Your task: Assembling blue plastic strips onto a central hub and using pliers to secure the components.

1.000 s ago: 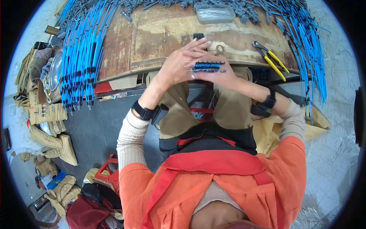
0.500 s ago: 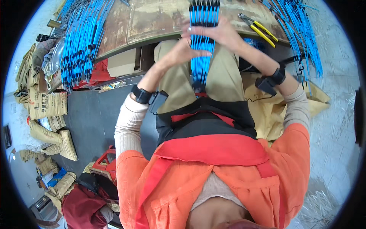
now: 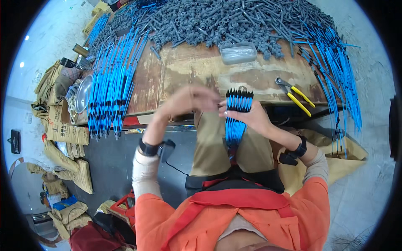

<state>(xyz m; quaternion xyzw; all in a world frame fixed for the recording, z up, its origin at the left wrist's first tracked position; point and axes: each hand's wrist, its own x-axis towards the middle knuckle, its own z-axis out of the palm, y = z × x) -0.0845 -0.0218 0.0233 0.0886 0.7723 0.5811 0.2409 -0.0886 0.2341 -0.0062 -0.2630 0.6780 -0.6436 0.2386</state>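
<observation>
A flat bundle of thin blue rods with black pointed tips (image 3: 235, 129) stands between my knees, tips toward the table. My right hand (image 3: 255, 118) is closed round it just below the black band near the tips. Left of the bundle, my left hand (image 3: 192, 100) is in the air over the table's near edge, smeared by motion. Its fingertips come close to the bundle's upper end, and I cannot tell whether they touch it or hold anything. The bundle's lower end rests near my lap, against the dark apron.
The wooden table (image 3: 184, 69) bears a big heap of grey fittings (image 3: 209, 23), a clear plastic box (image 3: 238, 53) and yellow-handled pliers (image 3: 295, 96). More blue rods lie at left (image 3: 111, 83) and right (image 3: 335, 71), overhanging the edge. Sacks (image 3: 63, 125) are stacked at left.
My left hand has come off the bundle and swung left. My right hand keeps its grip on it. The view has tilted up, showing more of the table.
</observation>
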